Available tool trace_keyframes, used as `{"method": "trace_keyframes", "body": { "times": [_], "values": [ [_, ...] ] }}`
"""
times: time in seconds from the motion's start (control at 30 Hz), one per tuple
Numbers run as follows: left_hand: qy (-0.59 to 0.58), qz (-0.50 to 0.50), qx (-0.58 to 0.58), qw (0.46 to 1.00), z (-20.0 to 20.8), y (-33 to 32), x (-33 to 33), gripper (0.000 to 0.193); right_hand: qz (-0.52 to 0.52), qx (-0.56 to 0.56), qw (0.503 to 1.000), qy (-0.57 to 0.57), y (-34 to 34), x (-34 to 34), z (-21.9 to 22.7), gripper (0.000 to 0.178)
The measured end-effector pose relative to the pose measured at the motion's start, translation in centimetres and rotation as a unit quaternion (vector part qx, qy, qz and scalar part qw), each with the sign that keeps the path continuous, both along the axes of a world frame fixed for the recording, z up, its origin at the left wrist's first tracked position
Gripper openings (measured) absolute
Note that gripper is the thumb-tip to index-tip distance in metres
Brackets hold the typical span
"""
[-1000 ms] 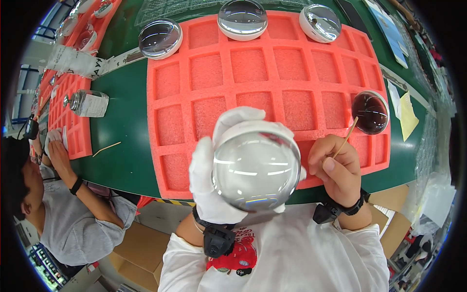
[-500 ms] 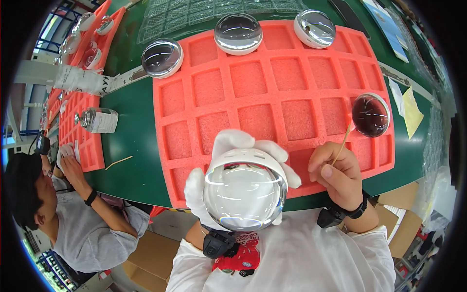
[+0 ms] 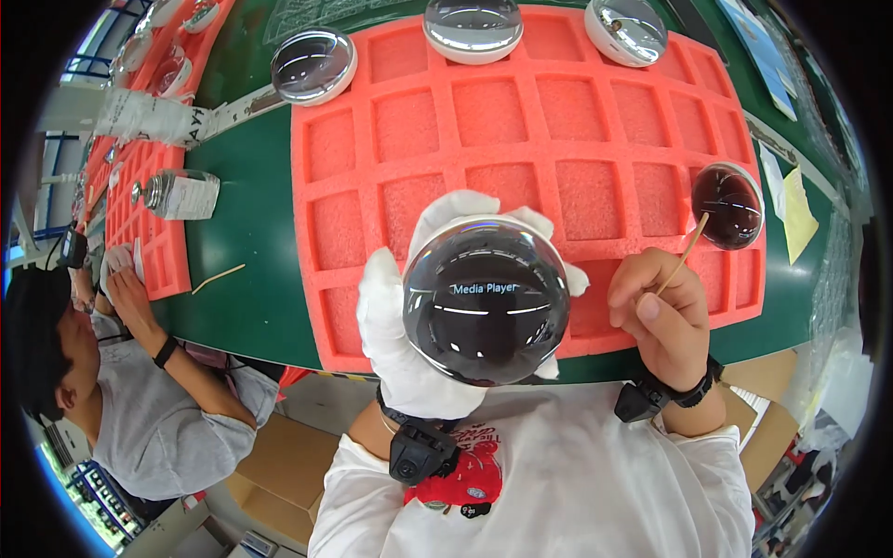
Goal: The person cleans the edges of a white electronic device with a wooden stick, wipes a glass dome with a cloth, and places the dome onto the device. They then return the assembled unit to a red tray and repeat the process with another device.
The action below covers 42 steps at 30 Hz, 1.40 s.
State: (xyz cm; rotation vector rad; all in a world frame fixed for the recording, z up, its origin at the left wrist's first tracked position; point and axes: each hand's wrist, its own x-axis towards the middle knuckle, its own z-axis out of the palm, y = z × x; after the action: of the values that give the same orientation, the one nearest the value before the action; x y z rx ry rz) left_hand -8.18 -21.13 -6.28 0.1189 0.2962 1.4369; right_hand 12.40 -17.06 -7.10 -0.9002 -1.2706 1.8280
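Observation:
In a white glove, my left hand [image 3: 386,344] cradles a clear glass dome [image 3: 486,325] above the near side of the tray, fingers wrapped round its sides and back. The dome faces me; a dark screen with small lit lettering shows through it. My bare right hand [image 3: 665,312] pinches a thin wooden stick [image 3: 685,251] between thumb and fingers, just right of the dome. Its upper tip overlaps the edge of a dark reddish dome [image 3: 728,205] on the tray's right; I cannot tell whether they touch.
The red foam tray [image 3: 446,167] has square pockets. Along its far edge sit a dark dome [image 3: 314,65] and two clear domes [image 3: 473,26] [image 3: 627,30]. Left are a glass bottle [image 3: 186,195], another wooden stick [image 3: 219,278] and a co-worker [image 3: 172,391] at another foam tray. Yellow paper [image 3: 798,216] lies right.
My left hand has turned the dome: its white base rim showed before, and now the dark lit screen shows through the glass. The stick stays in my right hand. The whole view has shifted slightly.

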Motion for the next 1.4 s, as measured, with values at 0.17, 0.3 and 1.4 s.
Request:
{"method": "trace_keyframes", "body": {
  "times": [0.17, 0.3, 1.4],
  "values": [
    [0.027, 0.036, -0.008, 0.999, -0.3, 0.0, -0.2, 0.075, 0.007, 0.006, 1.0, 0.0, 0.0, 0.1, -0.1, 0.026],
    [0.066, 0.036, -0.002, 0.997, 0.1, -0.1, -0.4, 0.071, 0.004, 0.004, 1.0, 0.001, -0.2, 0.0, 0.0, 0.026],
    [-0.032, 0.023, 0.013, 0.999, -0.4, -0.7, 0.0, 0.055, -0.008, 0.014, 1.0, -0.018, -0.5, -0.2, 0.0, 0.024]
  ]
}}
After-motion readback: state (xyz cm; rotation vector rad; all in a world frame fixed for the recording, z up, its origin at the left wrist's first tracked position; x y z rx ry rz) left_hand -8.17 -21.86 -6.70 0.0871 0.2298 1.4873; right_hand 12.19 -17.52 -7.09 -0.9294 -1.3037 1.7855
